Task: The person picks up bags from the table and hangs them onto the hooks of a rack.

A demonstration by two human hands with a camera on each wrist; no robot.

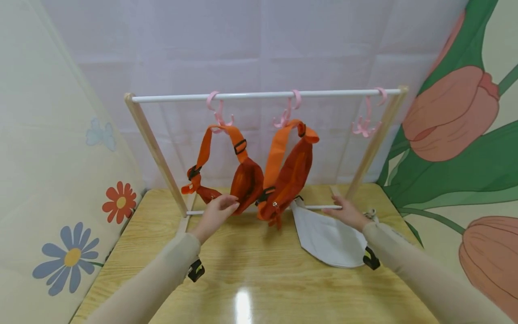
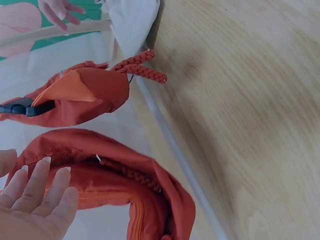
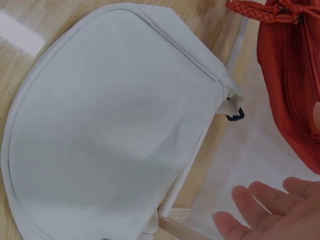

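Two orange-red waist bags hang by their straps from pink hooks on a rack. My left hand (image 1: 216, 215) is at the lower part of the left waist bag (image 1: 247, 182), its fingers (image 2: 36, 192) loosely extended across the fabric in the left wrist view. The right waist bag (image 1: 292, 177) hangs beside it, with braided zipper pulls at its lower end. A white bag (image 1: 329, 238) with a rounded edge lies on the table at the rack's right foot. Over its far side hovers my right hand (image 1: 347, 213), fingers (image 3: 250, 202) spread and holding nothing in the right wrist view.
The rack has a white top rail (image 1: 255, 95), wooden side posts (image 1: 155, 153) and a low white bar (image 1: 323, 207). A third pink hook (image 1: 364, 126) hangs at the right without a bag. Behind is a white cloth (image 1: 259, 40); painted flower walls flank the wooden table (image 1: 259, 265).
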